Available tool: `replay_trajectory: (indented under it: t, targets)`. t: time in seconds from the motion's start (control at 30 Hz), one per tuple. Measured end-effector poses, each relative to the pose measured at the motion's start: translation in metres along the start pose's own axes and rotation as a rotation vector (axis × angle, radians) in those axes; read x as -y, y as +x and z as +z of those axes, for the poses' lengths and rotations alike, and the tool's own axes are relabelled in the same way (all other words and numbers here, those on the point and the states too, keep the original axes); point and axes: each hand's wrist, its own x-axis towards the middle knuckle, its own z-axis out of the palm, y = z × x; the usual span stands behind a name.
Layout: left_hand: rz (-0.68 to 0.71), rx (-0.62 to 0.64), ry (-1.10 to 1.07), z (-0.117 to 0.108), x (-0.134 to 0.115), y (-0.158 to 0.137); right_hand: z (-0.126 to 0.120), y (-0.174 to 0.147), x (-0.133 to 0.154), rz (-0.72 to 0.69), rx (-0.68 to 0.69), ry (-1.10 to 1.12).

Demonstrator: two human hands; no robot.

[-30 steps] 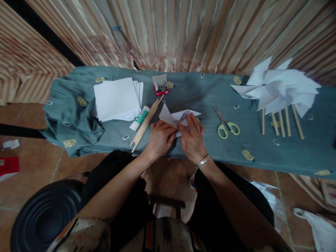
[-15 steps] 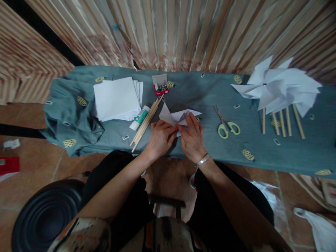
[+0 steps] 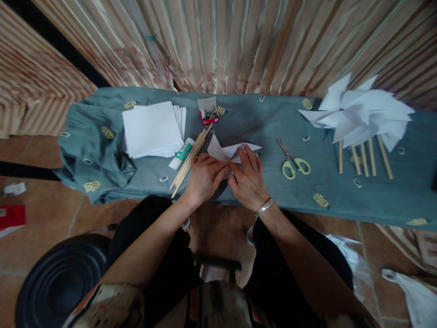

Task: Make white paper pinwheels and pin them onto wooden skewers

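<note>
Both left hand and right hand clamped folded paper, equally near; its long tip pointed rightward beyond them.

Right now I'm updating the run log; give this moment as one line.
left hand: on folded paper; right hand: on folded paper; scissors: on cloth, right of hands; glue stick and wooden sticks: left of hands
</note>
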Motion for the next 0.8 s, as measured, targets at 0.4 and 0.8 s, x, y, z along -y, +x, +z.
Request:
replay_trajectory:
  t: [0.4, 0.8]
  targets:
    - [-0.157, -0.150, -0.210, -0.011, 0.022, -0.005, 0.005, 0.003, -0.004, -0.015, -0.018, 0.012]
    - [-0.594, -0.189, -1.177, -0.003, 0.022, -0.012, 0.009, 0.008, -0.012, 0.020, -0.066, 0.098]
